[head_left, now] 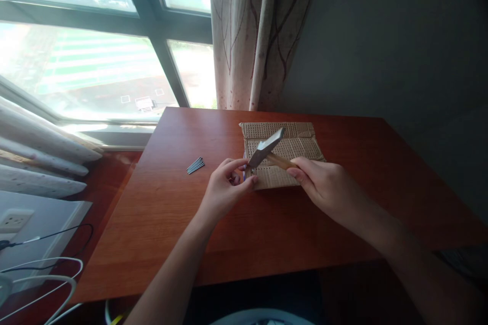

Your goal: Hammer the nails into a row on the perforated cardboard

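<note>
While the hammer (266,148) is tilted over the near-left part of the cardboard (303,147), pinched or struck fingers look like the main risk, b/c one end of its head sits right by the fingertips of the left hand (225,185). That hand is part-curled, thumb & index apart at the cardboard's left side; can't tell if a nail's between them, as the head & fingers hide the spot. Right hand (324,180) is closed round the wooden handle, so a loose grip or an off-angle swing could send the head sideways into the other thumb. Cardboard lies toward the counter's (179,244) far edge, abt mid-length; pressed only near one corner, it might slide or buckle, & a hit going through could mark the wood.

Further out, a bunch of nails (195,165) lies left of the cardboard, toward the counter's left edge; hard knocks could roll some off. The left hand is the only thing really in the way. Beyond the far edge hang a patterned curtain (238,35) & a bright window (114,71), whose glare may not help aim. Past the near-left corner, loose cables (72,280) run below a wall socket (15,220), clear of the work.
</note>
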A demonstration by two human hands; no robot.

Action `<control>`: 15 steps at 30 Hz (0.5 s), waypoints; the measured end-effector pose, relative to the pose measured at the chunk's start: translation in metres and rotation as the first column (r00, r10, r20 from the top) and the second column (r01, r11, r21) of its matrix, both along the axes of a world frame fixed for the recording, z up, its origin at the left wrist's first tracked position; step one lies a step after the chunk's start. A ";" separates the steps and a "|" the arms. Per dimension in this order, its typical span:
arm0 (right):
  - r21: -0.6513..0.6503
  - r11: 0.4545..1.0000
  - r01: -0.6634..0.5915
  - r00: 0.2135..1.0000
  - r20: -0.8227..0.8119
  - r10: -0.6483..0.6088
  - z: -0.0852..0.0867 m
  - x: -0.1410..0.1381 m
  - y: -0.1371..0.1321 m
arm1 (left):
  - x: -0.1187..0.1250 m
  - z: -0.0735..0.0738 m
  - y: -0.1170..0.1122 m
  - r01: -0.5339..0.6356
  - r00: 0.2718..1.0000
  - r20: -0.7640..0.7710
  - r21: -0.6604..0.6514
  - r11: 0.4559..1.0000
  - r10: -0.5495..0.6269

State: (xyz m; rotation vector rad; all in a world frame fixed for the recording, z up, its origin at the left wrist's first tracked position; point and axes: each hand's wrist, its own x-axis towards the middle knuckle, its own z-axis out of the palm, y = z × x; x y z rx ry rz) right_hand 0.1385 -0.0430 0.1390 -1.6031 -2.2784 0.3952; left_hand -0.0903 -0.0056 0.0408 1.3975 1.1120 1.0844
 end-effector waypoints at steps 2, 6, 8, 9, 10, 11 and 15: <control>0.012 0.999 0.048 0.988 -0.148 -0.046 0.002 0.005 -0.001 | 0.000 0.002 0.000 0.009 1.000 -0.007 0.006 1.000 -0.009; -0.002 0.973 0.230 0.832 -0.519 -0.198 0.001 0.020 0.000 | 0.000 0.006 -0.001 0.014 0.999 -0.034 0.029 0.999 -0.013; -0.030 0.959 0.280 0.681 -0.699 -0.220 -0.003 0.028 0.005 | 0.000 0.006 -0.002 0.022 0.999 -0.034 0.037 0.999 -0.020; -0.044 0.959 0.280 0.616 -0.758 -0.215 -0.005 0.032 0.008 | 0.000 0.006 -0.002 0.027 0.999 -0.031 0.038 0.999 -0.026; -0.049 0.960 0.275 0.569 -0.797 -0.204 -0.007 0.036 0.012 | 0.000 0.005 -0.002 0.032 0.999 -0.026 0.037 0.999 -0.031; -0.045 0.961 0.274 0.541 -0.819 -0.193 -0.008 0.040 0.015 | 0.000 0.004 -0.002 0.035 0.999 -0.019 0.035 0.999 -0.034; -0.032 0.950 0.311 0.478 -0.858 -0.186 -0.015 0.057 0.022 | 0.000 0.001 -0.001 0.032 0.999 0.000 0.049 0.998 -0.032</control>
